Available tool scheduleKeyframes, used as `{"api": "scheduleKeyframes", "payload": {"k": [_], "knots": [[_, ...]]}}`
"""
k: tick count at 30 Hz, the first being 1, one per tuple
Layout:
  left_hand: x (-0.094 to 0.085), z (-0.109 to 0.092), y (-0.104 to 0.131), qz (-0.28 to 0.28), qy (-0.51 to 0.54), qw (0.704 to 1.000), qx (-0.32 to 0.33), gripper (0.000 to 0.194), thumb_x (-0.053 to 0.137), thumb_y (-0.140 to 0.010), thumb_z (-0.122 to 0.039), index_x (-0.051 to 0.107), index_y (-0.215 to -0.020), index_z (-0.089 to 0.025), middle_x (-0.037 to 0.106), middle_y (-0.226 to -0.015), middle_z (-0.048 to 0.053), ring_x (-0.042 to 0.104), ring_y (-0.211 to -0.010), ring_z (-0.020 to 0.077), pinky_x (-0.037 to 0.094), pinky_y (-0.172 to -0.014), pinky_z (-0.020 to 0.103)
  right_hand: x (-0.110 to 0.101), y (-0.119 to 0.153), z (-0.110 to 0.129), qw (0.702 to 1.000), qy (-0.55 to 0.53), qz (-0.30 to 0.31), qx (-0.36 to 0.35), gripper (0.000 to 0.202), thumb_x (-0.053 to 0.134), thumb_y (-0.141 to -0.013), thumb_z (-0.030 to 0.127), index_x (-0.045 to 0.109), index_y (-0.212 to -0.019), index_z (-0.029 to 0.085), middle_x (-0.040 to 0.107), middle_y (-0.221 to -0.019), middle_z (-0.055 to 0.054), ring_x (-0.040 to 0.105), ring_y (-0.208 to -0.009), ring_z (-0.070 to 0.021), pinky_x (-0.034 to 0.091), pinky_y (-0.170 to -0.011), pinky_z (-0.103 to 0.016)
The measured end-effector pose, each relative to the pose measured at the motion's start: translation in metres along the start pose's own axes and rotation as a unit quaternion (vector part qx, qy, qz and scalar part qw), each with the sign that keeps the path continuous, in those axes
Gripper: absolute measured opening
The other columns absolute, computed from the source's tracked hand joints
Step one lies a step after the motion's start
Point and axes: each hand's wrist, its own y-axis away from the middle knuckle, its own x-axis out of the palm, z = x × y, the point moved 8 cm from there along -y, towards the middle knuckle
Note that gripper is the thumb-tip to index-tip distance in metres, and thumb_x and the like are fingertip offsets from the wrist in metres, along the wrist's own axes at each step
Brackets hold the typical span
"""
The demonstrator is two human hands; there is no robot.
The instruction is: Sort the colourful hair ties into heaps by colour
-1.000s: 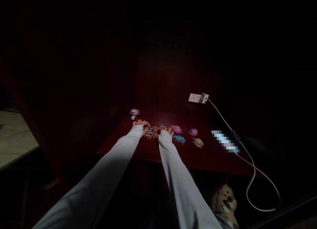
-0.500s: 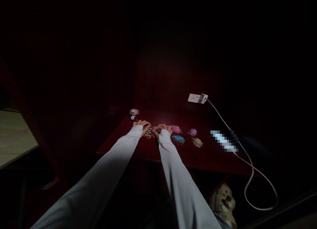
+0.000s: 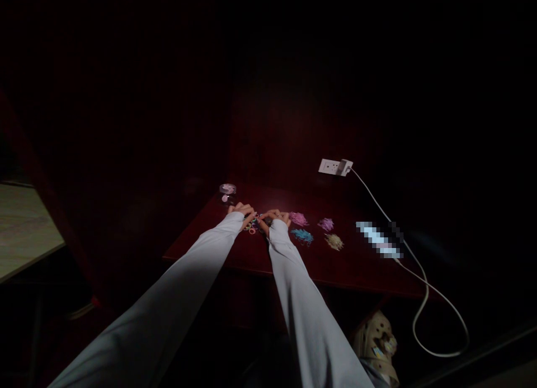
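- The left hand (image 3: 241, 210) has edged inward over the last half second, and its fingertips now nearly meet those of the right hand (image 3: 277, 215); a second ago the right fingers curled lower over the tabletop (image 3: 327, 266).
- Both hands are part-curled, thumb and fingers drawn together. Whether either pinches something is too small and dark to tell.
- The rings (image 3: 252, 230) lie on the tabletop below and between the hands, fewer of them visible now that the fingers cover more. This suggests the handling is centred there, as a judgement.
- The four sorted-looking heaps have kept their places and outlines, so nothing appears to have been added or taken in this span.
- The rings are small, round and rather thick, in mixed colours; cloth or rubber, I cannot say.
- The pink heap (image 3: 299, 219) sits just beside the right hand, the blue heap (image 3: 302, 235) nearer the front edge; the purple heap (image 3: 326, 224) and beige heap (image 3: 334, 241) are farther right. All four look like loose, thin, tangled strands.
- The jar (image 3: 227, 190), round and clear with pinkish contents, stands beyond the left hand.
- The tabletop is dark red, smooth and faintly glossy; the sleeves (image 3: 308, 298) are pale, soft, creased cloth.
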Motion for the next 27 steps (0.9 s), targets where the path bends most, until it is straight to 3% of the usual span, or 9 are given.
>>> {"api": "scheduleKeyframes", "payload": {"k": [4,7,14,19,23,27], "knots": [[-0.003,0.0,-0.001,-0.01,-0.003,1.0,-0.006,0.028,0.044,-0.1,-0.037,0.066,-0.088,-0.024,0.069,-0.102,0.001,0.051,-0.101,0.0216,0.029,-0.086,0.039,-0.001,-0.001,-0.008,0.998,-0.001,-0.039,0.045,0.031,0.053,-0.095,0.051,0.078,-0.096,0.033,0.069,-0.111,-0.002,0.045,-0.11,-0.0254,0.029,-0.092,-0.037],[-0.004,0.0,-0.002,-0.012,-0.004,1.0,-0.007,0.027,0.045,-0.1,-0.038,0.066,-0.088,-0.025,0.069,-0.102,0.001,0.051,-0.101,0.0221,0.029,-0.086,0.039,0.005,-0.002,-0.012,0.998,0.008,-0.031,0.054,0.037,0.05,-0.096,0.055,0.08,-0.091,0.034,0.069,-0.111,-0.002,0.046,-0.11,-0.026,0.029,-0.091,-0.038],[-0.003,0.0,-0.003,-0.009,0.005,1.0,0.0,0.029,0.046,-0.099,-0.041,0.066,-0.087,-0.024,0.069,-0.102,0.002,0.051,-0.101,0.0227,0.029,-0.086,0.039,0.013,-0.004,-0.012,0.998,0.053,0.008,0.039,0.028,0.056,-0.094,0.054,0.079,-0.091,0.039,0.068,-0.113,0.002,0.045,-0.11,-0.023,0.027,-0.088,-0.034],[-0.005,-0.002,-0.002,-0.013,0.02,1.0,0.008,0.029,0.048,-0.099,-0.041,0.066,-0.085,-0.024,0.069,-0.1,0.001,0.051,-0.1,0.0219,0.03,-0.087,0.039,0.009,-0.001,-0.006,0.998,0.056,0.003,0.03,0.028,0.057,-0.094,0.051,0.079,-0.091,0.035,0.066,-0.112,0.0,0.043,-0.109,-0.0236,0.027,-0.088,-0.035],[-0.007,-0.003,-0.001,-0.026,0.019,0.999,0.002,0.027,0.047,-0.1,-0.039,0.066,-0.086,-0.024,0.07,-0.1,0.0,0.052,-0.098,0.0214,0.03,-0.087,0.039,-0.005,0.001,-0.008,0.996,0.064,-0.021,0.054,0.03,0.054,-0.096,0.049,0.079,-0.092,0.033,0.065,-0.113,-0.001,0.04,-0.11,-0.0257,0.024,-0.09,-0.037],[-0.008,-0.003,-0.001,-0.032,0.016,0.999,-0.007,0.025,0.049,-0.099,-0.038,0.065,-0.085,-0.025,0.07,-0.099,-0.001,0.053,-0.097,0.0212,0.03,-0.087,0.038,-0.044,0.002,-0.027,0.992,0.103,-0.065,0.039,0.024,0.058,-0.095,0.045,0.079,-0.094,0.033,0.064,-0.118,-0.001,0.038,-0.112,-0.0274,0.021,-0.093,-0.04]]}}
